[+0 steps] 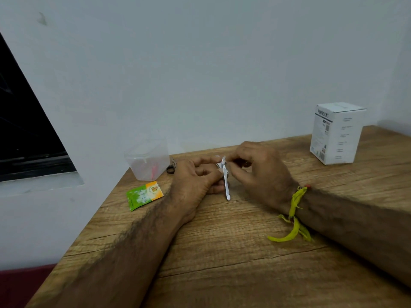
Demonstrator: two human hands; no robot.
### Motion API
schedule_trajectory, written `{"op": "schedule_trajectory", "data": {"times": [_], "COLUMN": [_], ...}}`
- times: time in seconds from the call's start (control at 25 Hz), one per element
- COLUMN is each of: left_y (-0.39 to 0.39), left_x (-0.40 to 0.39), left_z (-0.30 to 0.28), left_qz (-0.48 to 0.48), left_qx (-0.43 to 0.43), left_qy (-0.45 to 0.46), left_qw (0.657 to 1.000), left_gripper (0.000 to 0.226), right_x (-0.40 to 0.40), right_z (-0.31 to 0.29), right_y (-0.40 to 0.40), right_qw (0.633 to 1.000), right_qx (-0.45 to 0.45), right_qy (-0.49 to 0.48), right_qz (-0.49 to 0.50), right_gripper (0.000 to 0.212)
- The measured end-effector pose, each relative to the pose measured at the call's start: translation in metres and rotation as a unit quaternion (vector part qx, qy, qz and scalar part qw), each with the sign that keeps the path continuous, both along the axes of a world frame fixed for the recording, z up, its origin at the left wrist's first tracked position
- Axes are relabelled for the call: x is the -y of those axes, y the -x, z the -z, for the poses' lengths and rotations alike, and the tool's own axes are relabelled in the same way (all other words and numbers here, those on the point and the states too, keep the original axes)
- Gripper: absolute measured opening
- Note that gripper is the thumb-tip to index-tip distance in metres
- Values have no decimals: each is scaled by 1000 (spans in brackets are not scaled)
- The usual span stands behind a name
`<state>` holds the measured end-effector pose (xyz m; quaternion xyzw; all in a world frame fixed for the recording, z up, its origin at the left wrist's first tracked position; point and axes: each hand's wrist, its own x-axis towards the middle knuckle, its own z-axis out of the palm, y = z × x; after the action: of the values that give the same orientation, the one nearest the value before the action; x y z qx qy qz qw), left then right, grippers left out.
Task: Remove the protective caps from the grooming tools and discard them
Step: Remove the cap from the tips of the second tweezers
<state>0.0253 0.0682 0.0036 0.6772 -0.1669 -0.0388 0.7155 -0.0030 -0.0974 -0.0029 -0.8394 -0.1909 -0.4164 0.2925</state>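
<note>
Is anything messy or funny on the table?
A little. The green and orange packet lies crooked at the table's left edge, and the yellow wrist thread looks frayed, its loose ends trailing on the wood.

Sachet [144, 195] before the tub [148, 162] at the table [222, 252]'s left — box [337, 133] far right.

You have a slim silver grooming tool [226, 183] held above the wooden table [222, 252], nearly upright, its small rounded end pointing down toward the tabletop; its upper end carries a pale cap [223, 162], too blurred to describe; scissors [171, 168] lie on the table's far left edge.
</note>
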Motion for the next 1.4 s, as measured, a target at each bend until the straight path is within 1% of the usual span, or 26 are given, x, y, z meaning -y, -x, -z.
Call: {"op": "schedule_trajectory", "data": {"times": [0.04, 0.08, 0.12, 0.2, 0.28, 0.4, 0.6, 0.72, 0.84, 0.92, 1.04, 1.2, 1.32, 1.4], "left_y": [0, -1, -3, -4, -4, -3, 1, 1, 0, -2, -3, 0, -2, -2], "left_x": [0, -1, -1, -2, -2, -1, -1, 0, 0, -1, -1, 0, -3, -4], "left_z": [0, 0, 1, 2, 1, 1, 0, 1, 2, 3, 2, 1, 1, 0], "left_qz": [-2, -6, -10, -7, 3, 17, 40, 28, 18, 11, 3, -3, 0, 7], "left_qx": [4, 11, 19, 22, 7, -2, 54, 65, 69, 71, 69, 55, 50, 44], "left_qy": [8, 13, 16, 22, 36, 43, -5, -17, -21, -20, -21, -22, -11, -4], "left_qw": [1000, 1000, 1000, 999, 999, 999, 998, 997, 997, 997, 997, 998, 999, 999], "left_gripper": [27, 28, 27, 22, 19, 17, 21, 20, 17, 15, 17, 17, 17, 17], "right_x": [1, 2, 1, -6, -12, -14, -12, -9, -8, -8, -9, -8, -7, -7], "right_z": [-1, -2, -3, -1, 1, -1, -5, -8, -9, -8, -7, -9, -9, -10], "right_y": [2, 5, 8, 12, 12, 10, 8, 8, 9, 8, 7, 7, 7, 7], "right_qw": [997, 989, 975, 939, 910, 886, 841, 818, 807, 809, 825, 809, 820, 815], "right_qx": [-5, -29, -69, -159, -214, -240, -271, -289, -289, -294, -308, -304, -326, -328], "right_qy": [-71, -147, -212, -300, -347, -390, -455, -480, -495, -486, -449, -480, -440, -450], "right_qz": [-1, -8, -21, -56, -74, -75, -109, -132, -143, -147, -151, -154, -163, -163], "right_gripper": [6, 5, 8, 13, 10, 5, 7, 5, 4, 6, 11, 5, 8, 8]}}
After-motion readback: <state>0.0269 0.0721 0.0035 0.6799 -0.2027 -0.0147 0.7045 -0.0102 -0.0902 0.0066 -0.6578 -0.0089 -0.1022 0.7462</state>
